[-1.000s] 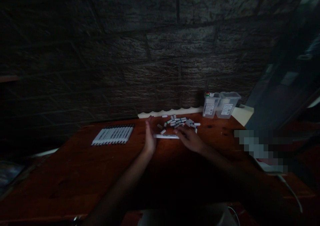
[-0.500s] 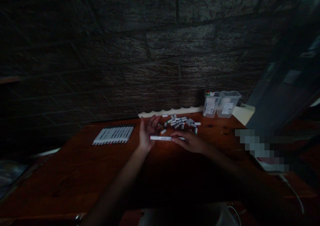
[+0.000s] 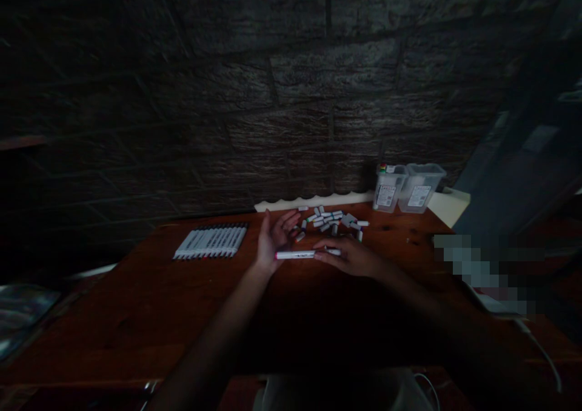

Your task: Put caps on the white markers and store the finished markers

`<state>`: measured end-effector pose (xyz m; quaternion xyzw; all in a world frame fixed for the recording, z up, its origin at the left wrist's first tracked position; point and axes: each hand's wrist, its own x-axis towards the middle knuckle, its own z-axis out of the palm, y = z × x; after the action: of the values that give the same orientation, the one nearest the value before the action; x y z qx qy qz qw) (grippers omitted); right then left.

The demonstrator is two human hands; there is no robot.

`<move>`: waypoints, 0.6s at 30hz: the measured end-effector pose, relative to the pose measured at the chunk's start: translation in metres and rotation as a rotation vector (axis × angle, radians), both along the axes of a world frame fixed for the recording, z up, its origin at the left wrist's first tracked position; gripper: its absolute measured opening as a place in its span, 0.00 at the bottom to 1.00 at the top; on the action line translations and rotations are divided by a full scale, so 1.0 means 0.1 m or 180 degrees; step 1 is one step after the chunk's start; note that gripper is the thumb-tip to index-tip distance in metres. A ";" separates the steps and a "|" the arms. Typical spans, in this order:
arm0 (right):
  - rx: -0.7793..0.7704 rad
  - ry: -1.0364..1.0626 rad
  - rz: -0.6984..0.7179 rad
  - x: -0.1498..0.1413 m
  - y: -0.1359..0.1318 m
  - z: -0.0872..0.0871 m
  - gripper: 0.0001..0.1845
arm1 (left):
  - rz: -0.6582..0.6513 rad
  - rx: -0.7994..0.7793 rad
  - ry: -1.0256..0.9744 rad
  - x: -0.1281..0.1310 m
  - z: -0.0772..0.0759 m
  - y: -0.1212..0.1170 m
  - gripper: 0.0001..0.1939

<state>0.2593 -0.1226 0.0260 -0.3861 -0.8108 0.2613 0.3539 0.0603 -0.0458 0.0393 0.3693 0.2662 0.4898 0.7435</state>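
A white marker (image 3: 295,255) with a pinkish left end lies level across the front of my body, above the wooden table. My right hand (image 3: 348,255) pinches it near its right end between thumb and fingers. At the marker's left end is my left hand (image 3: 275,241), palm turned up, with its fingers spread; the marker's tip meets or nearly meets the base of its palm. Just behind both hands lies a loose heap of marker caps (image 3: 334,218), white with coloured ends. Left of my hands, several white markers (image 3: 211,241) form a neat side-by-side row.
Two clear plastic containers (image 3: 417,188) with labels stand at the back right, beside a pale yellow piece (image 3: 449,206). A white wavy-edged strip (image 3: 318,201) runs along the stone wall (image 3: 300,108). On the right table edge, a pixelated object trails a white cable (image 3: 541,347).
My left hand has turned from edge-on to palm up, its fingers spreading. The marker has come slightly nearer to me, still in my right hand. The view has shifted slightly.
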 end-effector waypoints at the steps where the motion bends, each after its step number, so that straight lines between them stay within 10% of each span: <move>1: 0.0006 -0.0016 0.0003 0.00 0.00 0.00 0.15 | 0.0023 0.0015 0.0029 0.01 -0.01 0.00 0.33; 18: 0.0150 -0.0330 -0.0154 -0.12 -0.10 -0.04 0.17 | 0.0339 0.0475 0.0702 0.04 -0.11 0.01 0.31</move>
<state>0.2471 -0.1322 0.0223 -0.4102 -0.8244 0.2132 0.3266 0.0644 -0.0449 0.0280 0.4606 0.3284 0.5035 0.6531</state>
